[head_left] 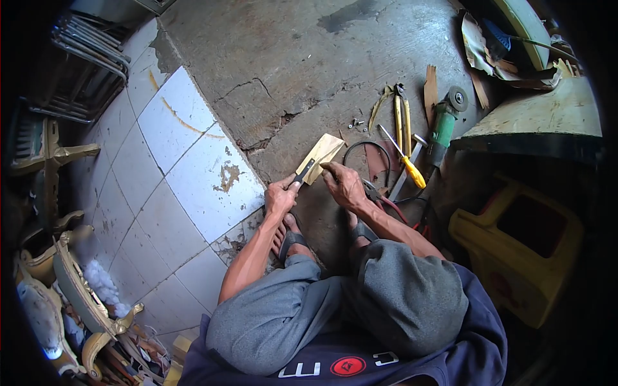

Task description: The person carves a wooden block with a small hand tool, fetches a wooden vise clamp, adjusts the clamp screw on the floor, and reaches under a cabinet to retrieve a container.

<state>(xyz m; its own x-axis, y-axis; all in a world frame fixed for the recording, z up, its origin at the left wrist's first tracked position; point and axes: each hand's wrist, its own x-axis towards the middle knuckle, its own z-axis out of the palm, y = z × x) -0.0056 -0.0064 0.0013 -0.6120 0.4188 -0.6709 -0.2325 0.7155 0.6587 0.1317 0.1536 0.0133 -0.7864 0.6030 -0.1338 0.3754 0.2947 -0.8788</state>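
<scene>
Head view, the only one: my left hand (282, 195) is closed on the near end of a dark strip (302, 172), which lies flat over a pale wood piece (327, 149). Wood is in front of me, between both hands, above the concrete floor (257, 61). Looks like the strip runs lengthwise so my thumb can press it to the wood; can't tell if the fingers under also take the wood's weight.

My right hand (346, 186) has fingers curled in, tips at the wood's right edge. Can't tell if they pinch anything small. Probably there to steady that side.

Forearms come in over my knees, likely for support while I'm low down.

Tools sit on my right, presumably for short reach: screwdriver (415, 172) with glossy yellow handle and thin shaft, long-handled cutters (406, 125) in worn yellow, green grinder (443, 128) with a round grey disc at its far end. Black cable (348, 152) loops near the right hand.

Materials: wood is smooth, light grained, roughly rectangular. Strip is narrow, dark, with small marks. Concrete is rough and cracked; white tiles (209, 186) on the left are chipped and stained
</scene>
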